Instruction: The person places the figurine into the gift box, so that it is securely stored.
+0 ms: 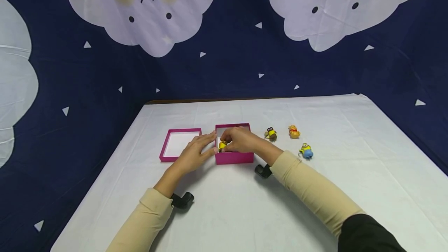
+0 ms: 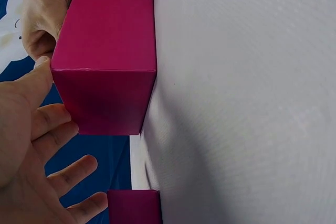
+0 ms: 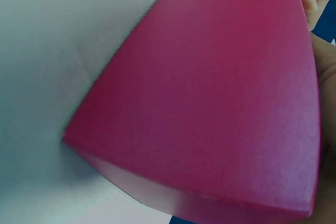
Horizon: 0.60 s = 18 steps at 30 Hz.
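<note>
from where i stand, the right hand [image 1: 239, 139] is bent down into the open pink box [image 1: 234, 158], its fingers curled and pinching a small yellow toy [image 1: 223, 145] just inside the wall nearest the left hand. the left hand [image 1: 196, 150] has its fingers spread, thumb and fingertips touching the box on its own side, as if to steady it. the step looks to be handling that one toy within the box; whether it is being set down or picked up, i can't tell. as i judge it, the next move calls for care at the rim: either a clean release or a straight lift, with the left hand keeping the box from sliding. a shallow pink lid [image 1: 176, 145] lies just beside the left hand, its white inside facing up. beyond the right hand, off to its right, are a goggled toy [image 1: 271, 134], a red-and-yellow bear [image 1: 294, 132] and a blue-bottomed toy [image 1: 306, 151], set apart from one another. the counter [image 1: 227, 213] under both hands is white and lightly creased; past them hangs a dark blue curtain [image 1: 231, 65] printed with upside-down smiling clouds [image 1: 150, 30] and little white shapes.
</note>
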Motion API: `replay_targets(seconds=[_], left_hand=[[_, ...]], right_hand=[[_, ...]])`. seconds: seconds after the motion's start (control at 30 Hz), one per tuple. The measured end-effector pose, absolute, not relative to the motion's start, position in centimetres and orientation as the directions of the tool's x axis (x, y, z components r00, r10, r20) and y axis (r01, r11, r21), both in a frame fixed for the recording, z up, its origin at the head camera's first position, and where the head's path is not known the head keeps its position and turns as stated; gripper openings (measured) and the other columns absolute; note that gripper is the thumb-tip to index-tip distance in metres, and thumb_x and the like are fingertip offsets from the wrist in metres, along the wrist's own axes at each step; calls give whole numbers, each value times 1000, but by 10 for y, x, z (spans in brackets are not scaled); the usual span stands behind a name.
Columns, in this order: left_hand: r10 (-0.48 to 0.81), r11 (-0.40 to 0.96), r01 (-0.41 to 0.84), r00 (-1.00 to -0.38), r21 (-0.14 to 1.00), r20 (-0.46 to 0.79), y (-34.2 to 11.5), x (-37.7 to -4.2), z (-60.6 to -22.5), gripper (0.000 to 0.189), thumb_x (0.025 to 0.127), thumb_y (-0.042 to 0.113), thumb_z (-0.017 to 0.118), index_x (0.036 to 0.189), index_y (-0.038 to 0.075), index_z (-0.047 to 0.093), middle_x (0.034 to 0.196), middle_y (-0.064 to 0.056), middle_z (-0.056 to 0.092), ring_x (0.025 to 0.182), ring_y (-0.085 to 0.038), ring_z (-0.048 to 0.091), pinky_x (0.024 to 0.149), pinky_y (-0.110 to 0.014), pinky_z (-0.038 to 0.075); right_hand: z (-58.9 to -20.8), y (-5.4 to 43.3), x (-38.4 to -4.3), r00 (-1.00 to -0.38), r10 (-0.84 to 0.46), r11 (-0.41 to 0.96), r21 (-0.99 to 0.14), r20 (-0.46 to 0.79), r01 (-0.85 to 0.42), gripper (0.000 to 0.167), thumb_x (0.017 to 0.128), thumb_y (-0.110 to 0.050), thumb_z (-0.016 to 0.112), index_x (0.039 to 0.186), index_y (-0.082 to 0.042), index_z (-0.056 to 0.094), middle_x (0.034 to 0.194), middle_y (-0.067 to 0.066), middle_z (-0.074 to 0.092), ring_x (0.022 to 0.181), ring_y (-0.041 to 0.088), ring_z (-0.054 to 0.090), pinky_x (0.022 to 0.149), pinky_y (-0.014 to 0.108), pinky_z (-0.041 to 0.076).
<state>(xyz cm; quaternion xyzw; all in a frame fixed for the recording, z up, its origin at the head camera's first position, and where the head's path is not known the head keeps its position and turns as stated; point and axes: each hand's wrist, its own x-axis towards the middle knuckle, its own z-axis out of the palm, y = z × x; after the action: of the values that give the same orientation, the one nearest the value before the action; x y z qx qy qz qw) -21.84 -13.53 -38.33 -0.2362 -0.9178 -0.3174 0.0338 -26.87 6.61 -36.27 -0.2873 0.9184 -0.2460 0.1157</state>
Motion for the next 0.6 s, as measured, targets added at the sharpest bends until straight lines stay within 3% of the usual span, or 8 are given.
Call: replay_targets(seconds=[0.6], left_hand=[[403, 704, 424, -899, 570, 171, -134, -217, -382, 56, 93, 38, 57, 140, 11, 45, 150, -1, 39, 139, -35, 34, 113, -60, 24]], right_hand=[[-362, 64, -275, -747, -640, 707, -522, -183, -478, 24, 85, -15, 70, 108, -8, 69, 97, 2, 71, 88, 9, 64, 82, 23, 54]])
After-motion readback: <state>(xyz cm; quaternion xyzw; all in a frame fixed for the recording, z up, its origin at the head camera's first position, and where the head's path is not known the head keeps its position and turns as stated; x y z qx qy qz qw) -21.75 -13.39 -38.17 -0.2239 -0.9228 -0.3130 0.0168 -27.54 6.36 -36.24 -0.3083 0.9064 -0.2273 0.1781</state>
